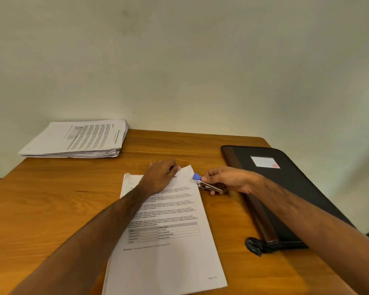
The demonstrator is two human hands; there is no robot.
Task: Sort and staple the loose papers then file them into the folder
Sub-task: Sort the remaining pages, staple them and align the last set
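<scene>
Fingers (207, 177) of right hand (228, 179) pinching blue-tipped stapler (207, 185) at frame centre, mouth just right of paper set's (168, 231) top right corner; left hand (160, 175) gripping that top edge on counter (51, 209). Folder (285, 188) closed, right.

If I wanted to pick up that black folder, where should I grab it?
Probably by the brown spine edge of the black folder, coming from the left side. That long edge faces the open table and lies flat and closed. The strap at its near end is floppy.
</scene>
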